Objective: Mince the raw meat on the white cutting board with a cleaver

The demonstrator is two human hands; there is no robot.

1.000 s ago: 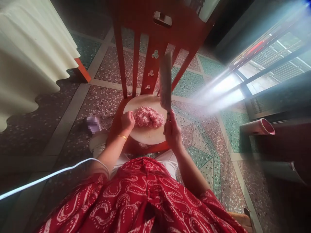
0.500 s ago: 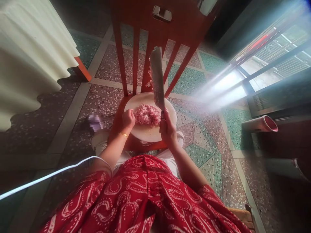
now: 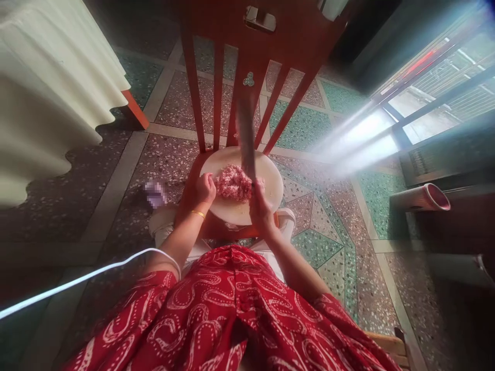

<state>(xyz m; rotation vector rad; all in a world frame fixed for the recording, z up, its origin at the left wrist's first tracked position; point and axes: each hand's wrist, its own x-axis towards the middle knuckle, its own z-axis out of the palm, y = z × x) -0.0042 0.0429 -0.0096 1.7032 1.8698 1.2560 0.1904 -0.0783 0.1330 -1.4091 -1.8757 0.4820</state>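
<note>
A round pale cutting board (image 3: 273,190) lies on the seat of a red wooden chair, bearing a mound of pink minced meat (image 3: 232,183). My right hand (image 3: 263,212) is wrapped around the handle of a cleaver (image 3: 246,136). The blade points away from me, over the right part of the mince, slightly blurred by motion. At the board's left edge, close beside the meat, my left hand (image 3: 206,188) is closed with its thumb uppermost. What its curled fingers grip, if anything, is hidden.
The slatted chair back (image 3: 243,56) rises behind the board. A pale cloth (image 3: 58,98) hangs at left, and a white cable (image 3: 96,275) runs past my left arm. On the right, a bin-like container (image 3: 421,198) stands on the terrazzo floor near a bright doorway.
The cleaver has swung left and down over the mince, its blade now seen more edge-on. My right hand moved slightly left with it. My left hand remains at the board's left edge.
</note>
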